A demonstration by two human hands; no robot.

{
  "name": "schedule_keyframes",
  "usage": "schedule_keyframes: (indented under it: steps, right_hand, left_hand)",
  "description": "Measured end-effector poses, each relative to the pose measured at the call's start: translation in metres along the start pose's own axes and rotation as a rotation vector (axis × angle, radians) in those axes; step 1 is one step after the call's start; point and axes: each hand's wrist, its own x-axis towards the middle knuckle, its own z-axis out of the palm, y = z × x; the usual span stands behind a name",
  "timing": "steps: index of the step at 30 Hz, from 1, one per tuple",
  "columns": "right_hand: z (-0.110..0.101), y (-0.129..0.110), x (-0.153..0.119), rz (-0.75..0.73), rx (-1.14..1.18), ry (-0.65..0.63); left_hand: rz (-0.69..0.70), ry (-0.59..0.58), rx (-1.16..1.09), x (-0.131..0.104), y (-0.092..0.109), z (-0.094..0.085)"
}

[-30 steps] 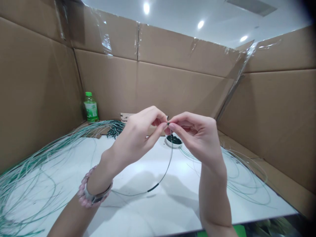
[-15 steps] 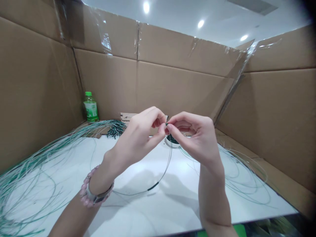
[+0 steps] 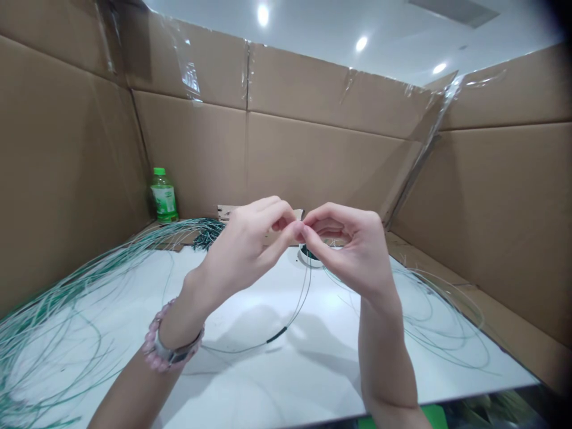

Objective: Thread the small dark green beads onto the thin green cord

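Observation:
My left hand (image 3: 254, 238) and my right hand (image 3: 348, 247) meet above the middle of the table, thumbs and fingertips pinched together. The end of a thin wire (image 3: 301, 307) is between them, though the fingertips cover the exact spot. Two fine strands hang down from the fingers and curve left into a short black sleeve (image 3: 276, 335). Past the sleeve, the wire runs on toward my left wrist. Partly hidden behind my fingers is a small white dish (image 3: 316, 263) with dark green pieces in it.
A big bundle of green and pale wires (image 3: 67, 298) spreads along the left, its dark ends (image 3: 208, 235) at the back. More loose wires (image 3: 440, 339) loop at right. A green bottle (image 3: 164, 196) stands in the back left corner. Cardboard walls (image 3: 335, 155) surround the white table (image 3: 250, 393).
Both fingertips have closed closer together, now covering the small dark green bit that showed between them. My left hand has shifted slightly left and down.

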Motion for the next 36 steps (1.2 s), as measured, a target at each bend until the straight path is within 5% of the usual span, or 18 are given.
schedule_keyframes:
  steps: [7,15,23,26,29,33,36]
  right_hand:
    - [-0.005,-0.001,0.002,0.074,0.011,-0.161]
    - [-0.014,0.008,0.008,0.179,0.051,-0.329]
    - [-0.006,0.023,0.014,0.135,0.204,-0.168]
    - [-0.004,0.024,0.015,0.086,0.239,-0.029]
    - [-0.004,0.022,0.014,0.020,0.263,0.112]
    - [-0.005,0.016,0.013,-0.008,0.251,0.127]
    - [-0.008,0.013,0.013,0.006,0.227,0.109]
  left_hand:
    - [0.062,-0.137,-0.072,0.003,-0.003,-0.002]
    - [0.039,-0.054,-0.039,0.003,-0.012,0.001]
    - [-0.025,-0.042,-0.196,0.007,-0.026,0.014]
    - [-0.186,-0.052,-0.284,0.005,-0.052,0.043]
    - [-0.405,-0.273,-0.125,-0.009,-0.084,0.090]
    - [-0.520,-0.480,-0.069,-0.043,-0.112,0.150]
    - [-0.600,-0.581,-0.032,-0.060,-0.117,0.175]
